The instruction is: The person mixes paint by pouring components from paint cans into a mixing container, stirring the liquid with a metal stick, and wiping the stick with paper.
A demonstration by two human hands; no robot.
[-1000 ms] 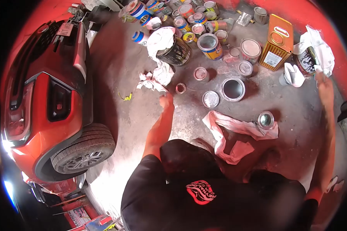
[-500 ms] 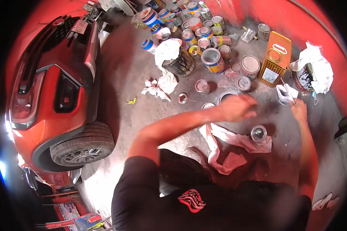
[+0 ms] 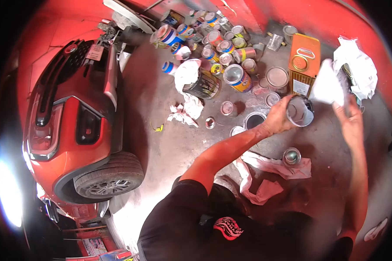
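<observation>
My left hand (image 3: pixel 279 116) is wrapped round the side of an open paint cup (image 3: pixel 300 121), tilted so that its grey-coated inside shows. Just to its right, my right hand (image 3: pixel 351 122) grips a white piece of paper (image 3: pixel 328 83) by its lower end, thumb forward. The paper is smeared by motion, so its exact shape is unclear. Below the cup, a small open tin (image 3: pixel 291 157) stands on a long strip of white cloth (image 3: pixel 265 164). An open can with dark contents (image 3: pixel 254 121) is beside my left wrist.
A tall orange metal can (image 3: pixel 304 56) stands behind the cup. White crumpled sheeting (image 3: pixel 355 69) covers a container at right. Several paint cans (image 3: pixel 237 78) crowd the back of the floor. A red car (image 3: pixel 69 126) is parked at left, its front wheel (image 3: pixel 109 179) nearest me.
My left hand has moved right and taken hold of the paint cup. My right hand has lifted the white paper up out of the cup. The view has shifted slightly.
</observation>
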